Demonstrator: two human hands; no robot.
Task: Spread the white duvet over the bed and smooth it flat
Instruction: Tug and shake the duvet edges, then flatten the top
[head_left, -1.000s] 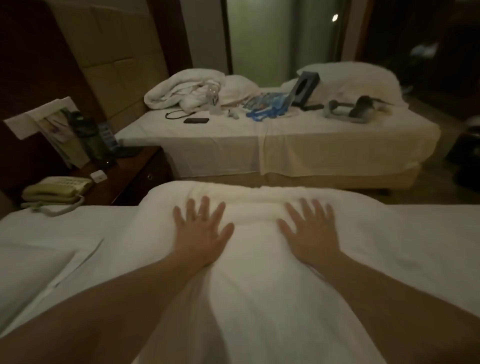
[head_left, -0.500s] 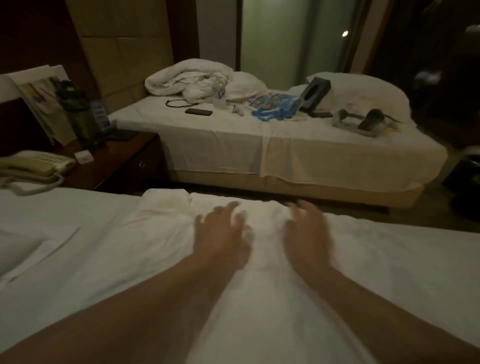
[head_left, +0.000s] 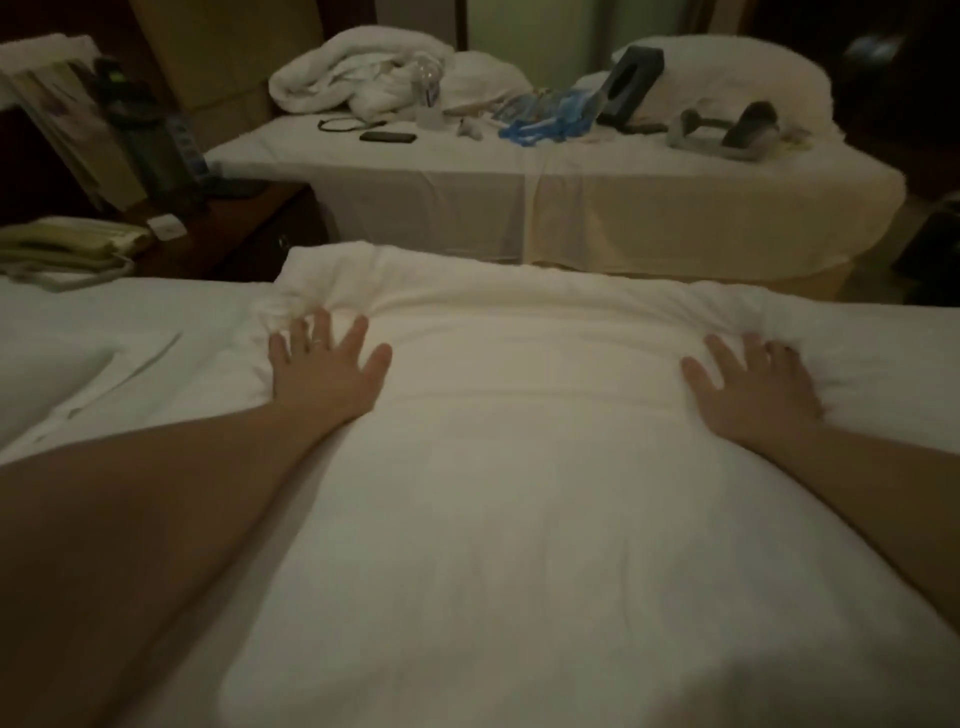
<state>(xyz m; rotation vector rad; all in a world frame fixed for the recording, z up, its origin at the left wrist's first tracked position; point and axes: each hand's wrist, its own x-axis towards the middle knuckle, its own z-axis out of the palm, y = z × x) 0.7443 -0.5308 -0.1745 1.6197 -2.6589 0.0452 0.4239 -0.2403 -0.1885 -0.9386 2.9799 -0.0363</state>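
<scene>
The white duvet (head_left: 519, 441) lies across the near bed (head_left: 104, 322), its far edge bunched in a soft roll along the bed's far side. My left hand (head_left: 327, 371) presses flat on the duvet near its far left corner, fingers spread and straight. Far to the right, my right hand (head_left: 753, 387) lies flat on the duvet too, fingers splayed, next to a small ridge of fabric. Both forearms reach out over the duvet. A pillow (head_left: 41, 384) shows at the left edge.
A dark wooden nightstand (head_left: 234, 234) with a telephone (head_left: 67, 249), a bottle and papers stands at the left. Beyond a narrow gap is a second bed (head_left: 571, 197) with a crumpled white duvet, a phone, a tissue box and several small items.
My hands, close together at the duvet's middle a second ago, have slid apart toward its left and right. The far edge lies wider and flatter.
</scene>
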